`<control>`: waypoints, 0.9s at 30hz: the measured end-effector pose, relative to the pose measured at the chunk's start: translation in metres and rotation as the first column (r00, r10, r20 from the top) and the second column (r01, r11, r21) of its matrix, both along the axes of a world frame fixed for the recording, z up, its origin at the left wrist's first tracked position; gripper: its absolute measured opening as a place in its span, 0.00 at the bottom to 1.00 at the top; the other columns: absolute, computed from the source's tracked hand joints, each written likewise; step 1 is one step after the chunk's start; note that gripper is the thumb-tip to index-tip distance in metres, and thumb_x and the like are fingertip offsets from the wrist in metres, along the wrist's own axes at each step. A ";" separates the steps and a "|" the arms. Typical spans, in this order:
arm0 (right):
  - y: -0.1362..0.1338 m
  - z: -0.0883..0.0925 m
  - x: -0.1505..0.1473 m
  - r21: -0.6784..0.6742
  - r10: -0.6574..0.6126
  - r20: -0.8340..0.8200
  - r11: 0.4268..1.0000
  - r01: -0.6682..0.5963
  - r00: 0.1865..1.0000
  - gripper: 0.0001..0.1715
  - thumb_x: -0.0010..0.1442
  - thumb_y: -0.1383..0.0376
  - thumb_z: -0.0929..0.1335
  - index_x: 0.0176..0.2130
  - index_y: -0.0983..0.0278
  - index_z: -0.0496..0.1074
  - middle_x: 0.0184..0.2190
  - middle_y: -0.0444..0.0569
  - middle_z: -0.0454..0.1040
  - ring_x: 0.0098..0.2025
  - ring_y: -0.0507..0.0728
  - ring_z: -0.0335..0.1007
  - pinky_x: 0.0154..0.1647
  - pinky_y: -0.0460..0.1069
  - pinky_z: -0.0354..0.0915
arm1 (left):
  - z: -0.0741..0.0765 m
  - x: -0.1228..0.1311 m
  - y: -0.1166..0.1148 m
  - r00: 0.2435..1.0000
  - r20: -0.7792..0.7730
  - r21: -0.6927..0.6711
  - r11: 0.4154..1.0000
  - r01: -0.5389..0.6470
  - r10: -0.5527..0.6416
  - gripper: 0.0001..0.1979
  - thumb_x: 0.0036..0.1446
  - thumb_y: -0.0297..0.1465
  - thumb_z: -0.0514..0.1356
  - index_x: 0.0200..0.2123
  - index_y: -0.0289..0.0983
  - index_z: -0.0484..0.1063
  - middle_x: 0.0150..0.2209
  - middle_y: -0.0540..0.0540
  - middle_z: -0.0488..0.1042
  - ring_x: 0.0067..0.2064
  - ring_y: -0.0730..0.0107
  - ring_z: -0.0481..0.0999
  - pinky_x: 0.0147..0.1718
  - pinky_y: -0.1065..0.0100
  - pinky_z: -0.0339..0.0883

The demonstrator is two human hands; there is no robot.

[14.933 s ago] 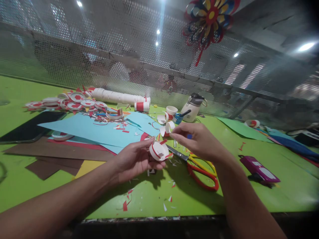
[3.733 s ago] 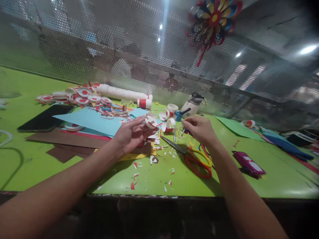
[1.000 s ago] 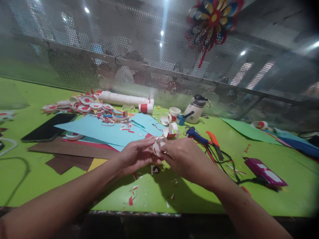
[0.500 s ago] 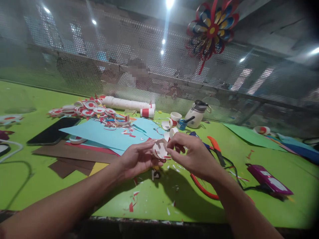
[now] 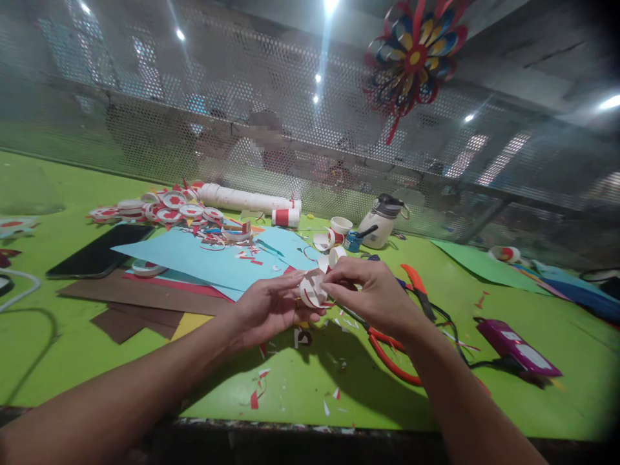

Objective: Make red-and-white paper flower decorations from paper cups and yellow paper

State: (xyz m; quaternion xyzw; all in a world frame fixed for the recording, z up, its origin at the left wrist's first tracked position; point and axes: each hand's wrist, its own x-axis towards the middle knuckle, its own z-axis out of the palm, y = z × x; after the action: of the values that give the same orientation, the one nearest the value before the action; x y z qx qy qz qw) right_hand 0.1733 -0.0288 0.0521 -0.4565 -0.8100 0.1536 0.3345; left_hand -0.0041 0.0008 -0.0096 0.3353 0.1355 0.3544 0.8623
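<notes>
My left hand [image 5: 264,311] is turned partly palm up, with its fingers around a cut-down white paper cup [image 5: 312,289] that has red on its rim. The cup's hollow faces me. From the other side, my right hand [image 5: 375,292] pinches at the cup's right edge with thumb and forefinger; what lies between those fingertips is too small to tell. Under the right wrist lie orange-handled scissors [image 5: 394,371], partly hidden by the forearm. Small red and white paper scraps [image 5: 255,399] are scattered on the green table below both hands.
Blue paper sheets [image 5: 169,255], a phone [image 5: 99,250] and red-and-white paper pieces [image 5: 172,200] lie to the left. Behind are a long stack of white cups [image 5: 247,197], a blue paint jar [image 5: 353,241] and a bottle [image 5: 380,223]. A purple device [image 5: 518,347] with a cable lies right.
The right fingers have shifted slightly and drawn closer together at the cup's edge. The cup has turned a little in the left hand. More of the scissors shows.
</notes>
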 end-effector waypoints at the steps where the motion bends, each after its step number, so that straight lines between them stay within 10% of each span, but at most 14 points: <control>1: 0.000 0.000 -0.001 0.006 0.001 0.003 1.000 -0.001 1.000 0.06 0.53 0.72 0.68 0.28 0.68 0.76 0.23 0.44 0.69 0.25 0.49 0.63 0.26 0.46 0.58 | 0.000 0.000 0.000 1.000 0.000 -0.001 1.000 -0.005 0.005 0.14 0.61 0.27 0.52 0.46 0.29 0.72 0.41 0.36 0.73 0.36 0.64 0.75 0.33 0.66 0.71; 27: -0.002 -0.001 -0.004 0.174 -0.047 0.215 0.985 0.009 0.976 0.11 0.57 0.73 0.66 0.28 0.68 0.78 0.23 0.47 0.70 0.26 0.51 0.62 0.29 0.47 0.56 | -0.001 0.001 -0.001 0.999 -0.007 -0.036 0.999 -0.034 0.034 0.12 0.59 0.25 0.54 0.44 0.28 0.73 0.41 0.35 0.75 0.38 0.62 0.76 0.38 0.61 0.73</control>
State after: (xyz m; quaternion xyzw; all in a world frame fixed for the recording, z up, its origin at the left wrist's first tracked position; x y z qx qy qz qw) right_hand 0.1693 -0.0310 0.0507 -0.4512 -0.8456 0.0274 0.2840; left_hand -0.0028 -0.0001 -0.0103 0.3184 0.1503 0.3653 0.8617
